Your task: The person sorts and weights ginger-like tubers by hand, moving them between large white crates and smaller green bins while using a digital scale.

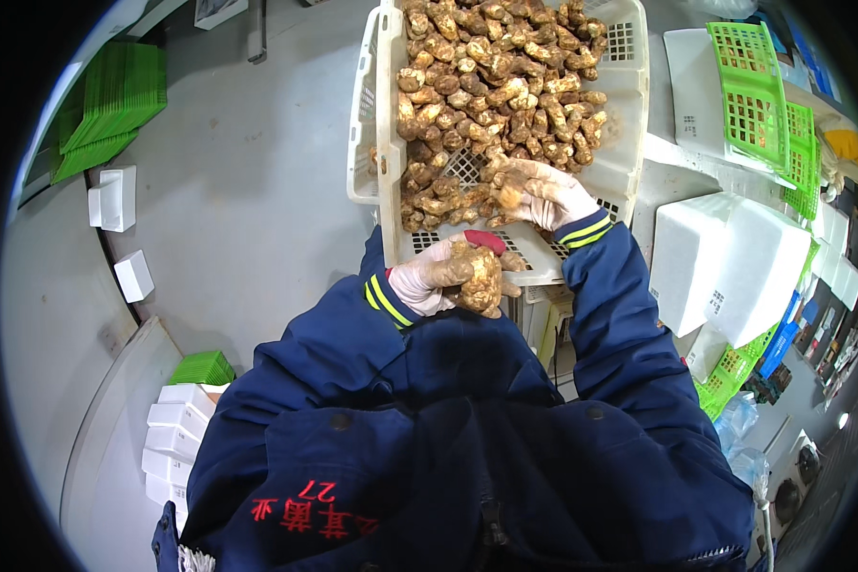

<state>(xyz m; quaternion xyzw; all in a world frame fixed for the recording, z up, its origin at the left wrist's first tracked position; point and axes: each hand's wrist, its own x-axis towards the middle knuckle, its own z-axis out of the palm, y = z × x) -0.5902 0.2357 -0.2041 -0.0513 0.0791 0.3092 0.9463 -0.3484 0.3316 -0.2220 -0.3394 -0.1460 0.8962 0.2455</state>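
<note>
A white plastic crate (623,91) with slotted walls holds a heap of knobbly, brown and cream mushrooms (505,81). My left hand (427,278), in a pale glove with a red patch at the fingers, is closed around pale brown mushrooms (481,282) just over the crate's near edge; how many I cannot tell. Inside the crate, at the near side of the heap, the gloved fingers of my right hand (553,195) are closed on a mushroom (511,187). Its far end lies close to the others. Part of the crate's gridded bottom shows between the mushrooms.
A second white crate (362,143) sits tight against the left side. White foam boxes (725,257) and green plastic baskets (753,86) stand at the right. Stacked green baskets (110,105) and small white boxes (114,198) line the left wall.
</note>
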